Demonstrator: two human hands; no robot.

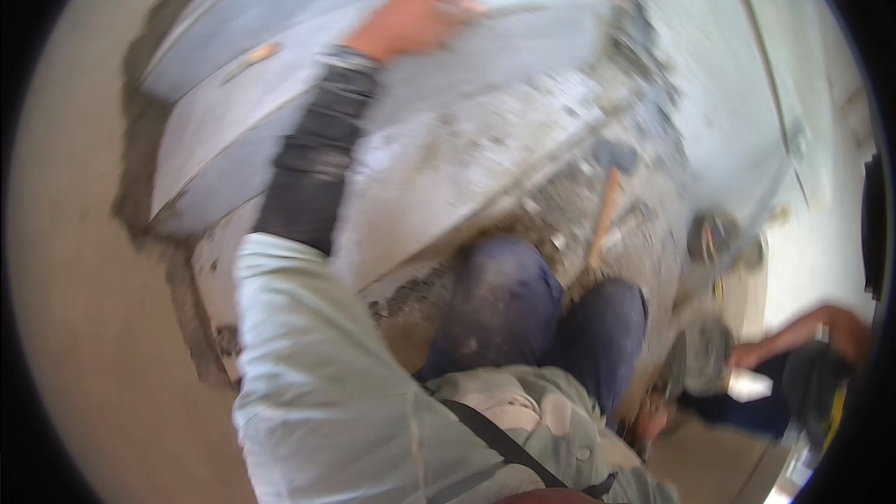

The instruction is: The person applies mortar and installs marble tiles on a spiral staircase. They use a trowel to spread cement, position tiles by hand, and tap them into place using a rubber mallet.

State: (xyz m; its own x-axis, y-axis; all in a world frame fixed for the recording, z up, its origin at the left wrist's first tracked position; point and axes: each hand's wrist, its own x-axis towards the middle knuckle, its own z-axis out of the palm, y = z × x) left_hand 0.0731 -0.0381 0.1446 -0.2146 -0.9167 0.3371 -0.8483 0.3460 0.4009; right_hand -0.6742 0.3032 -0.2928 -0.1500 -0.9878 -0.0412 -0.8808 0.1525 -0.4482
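My left hand (415, 19) is closed, smeared by motion, over the edge of an upper grey step (495, 47). Something thin seems to stick out from its right side, too blurred to name. A small tool with a light wooden handle (262, 53) lies on the step to the left. At the lower right, what looks like my right hand (653, 420) is closed round the handle of a trowel (672, 366). Its blade is beside a grey, rounded object (707, 353) that a co-worker's hand (747, 356) touches.
A mallet (605, 215) with a dark head and wooden handle lies on rubble right of the steps, ahead of my knees. Beyond it stands a round dark container (714, 235). Walls flank the steps, with rough mortar (145, 131) along the left edge.
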